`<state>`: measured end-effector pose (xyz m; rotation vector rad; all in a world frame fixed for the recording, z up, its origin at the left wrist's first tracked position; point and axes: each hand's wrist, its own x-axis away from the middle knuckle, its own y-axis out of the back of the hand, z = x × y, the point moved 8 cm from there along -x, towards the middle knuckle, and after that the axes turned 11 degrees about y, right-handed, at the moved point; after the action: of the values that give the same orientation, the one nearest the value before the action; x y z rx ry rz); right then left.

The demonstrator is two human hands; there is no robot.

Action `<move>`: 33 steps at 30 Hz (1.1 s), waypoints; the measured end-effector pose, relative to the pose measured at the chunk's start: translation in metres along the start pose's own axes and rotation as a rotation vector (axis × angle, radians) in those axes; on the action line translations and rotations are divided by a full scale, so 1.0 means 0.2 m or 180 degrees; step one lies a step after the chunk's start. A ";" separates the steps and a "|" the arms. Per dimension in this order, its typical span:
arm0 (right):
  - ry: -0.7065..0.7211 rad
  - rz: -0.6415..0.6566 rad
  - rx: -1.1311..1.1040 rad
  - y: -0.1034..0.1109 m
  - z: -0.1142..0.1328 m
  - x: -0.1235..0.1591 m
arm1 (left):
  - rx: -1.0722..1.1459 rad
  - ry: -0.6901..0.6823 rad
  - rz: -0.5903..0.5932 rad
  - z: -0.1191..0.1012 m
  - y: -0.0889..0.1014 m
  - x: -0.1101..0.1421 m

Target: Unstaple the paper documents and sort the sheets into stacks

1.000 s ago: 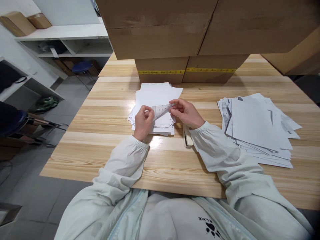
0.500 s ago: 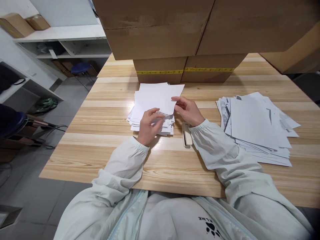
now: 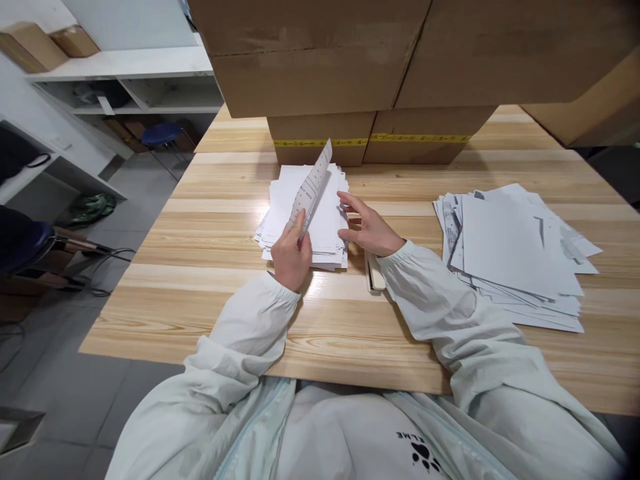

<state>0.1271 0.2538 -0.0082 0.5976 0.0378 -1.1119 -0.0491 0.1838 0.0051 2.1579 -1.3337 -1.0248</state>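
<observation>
Bright, diffuse indoor light, source out of view. Glare on tabletop [image 3: 200,260] beside and below paper stack [image 3: 327,223]. Soft shadows near cardboard boxes [image 3: 320,77], front faces dim. Wide-angle stretching at edges, upper-right corner dark.

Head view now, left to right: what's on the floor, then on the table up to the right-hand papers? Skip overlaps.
Green bag → far blue stool → left paper stack → cream stapler-like item → right paper stack.
</observation>
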 end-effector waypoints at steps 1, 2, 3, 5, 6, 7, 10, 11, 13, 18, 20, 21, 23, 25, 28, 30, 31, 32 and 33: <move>-0.0007 0.0005 -0.0008 -0.01 -0.01 0.00 | -0.0075 0.0006 0.0094 -0.01 -0.01 0.01; -0.0001 -0.0003 -0.0005 -0.02 -0.02 0.00 | -0.0126 -0.0001 0.0173 -0.02 -0.02 0.02; 0.0009 -0.0019 0.0013 -0.02 -0.03 0.00 | -0.0154 -0.0020 0.0234 -0.03 -0.03 0.03; 0.0016 -0.0044 0.0067 -0.02 -0.04 0.00 | -0.0168 -0.0082 0.0315 -0.04 -0.05 0.04; 0.0004 -0.0051 0.0082 -0.02 -0.04 0.00 | -0.0164 -0.0110 0.0343 -0.05 -0.05 0.05; -0.0015 -0.0050 0.0083 -0.02 -0.04 0.00 | -0.0155 -0.0133 0.0360 -0.04 -0.06 0.05; -0.0071 -0.0022 0.0016 -0.02 -0.04 0.00 | -0.0075 -0.0206 0.0288 -0.03 -0.06 0.05; -0.0070 0.0004 0.0015 -0.02 -0.03 0.01 | -0.0037 -0.0223 0.0244 -0.03 -0.06 0.04; -0.0023 0.0137 0.0102 -0.03 -0.02 0.01 | 0.0014 -0.0218 0.0197 -0.02 -0.06 0.04; -0.0013 0.0682 0.0428 -0.09 -0.01 0.02 | 0.0033 -0.0090 0.0375 -0.02 -0.07 0.04; -0.0043 0.0736 0.0427 -0.10 -0.03 0.03 | 0.0055 -0.0055 0.0404 -0.02 -0.07 0.04; -0.0034 0.0733 0.0409 -0.11 -0.03 0.03 | 0.0056 -0.0047 0.0409 -0.02 -0.07 0.04; -0.0003 0.0704 0.0370 -0.11 -0.05 0.03 | 0.0035 -0.0062 0.0408 -0.02 -0.08 0.04; 0.0004 0.0648 0.0368 -0.11 -0.06 0.03 | 0.0015 -0.0108 0.0406 -0.02 -0.08 0.04; 0.0034 0.0570 0.0421 -0.11 -0.06 0.03 | 0.0046 -0.0191 0.0343 -0.03 -0.07 0.05; 0.0040 0.0552 0.0463 -0.10 -0.06 0.02 | 0.0072 -0.0231 0.0286 -0.03 -0.06 0.05; 0.0036 0.0542 0.0485 -0.10 -0.05 0.02 | 0.0074 -0.0243 0.0260 -0.03 -0.06 0.05; 0.0040 0.0522 0.0510 -0.10 -0.05 0.03 | 0.0070 -0.0247 0.0238 -0.03 -0.06 0.05; 0.0060 0.0496 0.0539 -0.10 -0.04 0.03 | 0.0068 -0.0247 0.0221 -0.03 -0.06 0.05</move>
<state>0.1139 0.2473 -0.0262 0.7498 -0.0862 -0.9639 -0.0352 0.1814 -0.0033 2.0908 -1.4507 -1.0816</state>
